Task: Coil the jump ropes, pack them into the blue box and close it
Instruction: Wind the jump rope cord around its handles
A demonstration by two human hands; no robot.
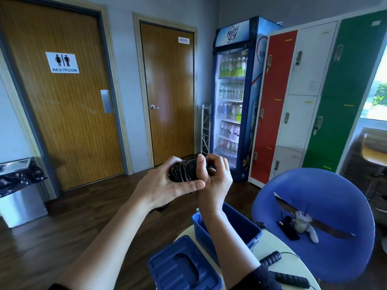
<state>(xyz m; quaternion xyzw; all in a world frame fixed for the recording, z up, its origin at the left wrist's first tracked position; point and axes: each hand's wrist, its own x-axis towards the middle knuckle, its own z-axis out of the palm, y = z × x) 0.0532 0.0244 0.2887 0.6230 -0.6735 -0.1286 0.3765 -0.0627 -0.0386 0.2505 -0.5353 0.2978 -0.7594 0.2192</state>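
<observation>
Forearms point(117, 233) raised; left hand point(167, 185), right hand point(217, 178): both grips curled round coiled jump rope point(181, 171).

Staff break area, lockers point(301, 97), drinks fridge point(232, 97), restroom door point(62, 97)

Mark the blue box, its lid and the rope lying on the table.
blue box point(245, 225), head view, inner wall.
lid point(163, 268), head view, top beside handle.
rope point(271, 258), head view, upper black handle.

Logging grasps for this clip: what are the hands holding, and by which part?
A coiled jump rope, in both hands: the left hand wraps the bundle of black loops, the right hand grips its right side.
</observation>
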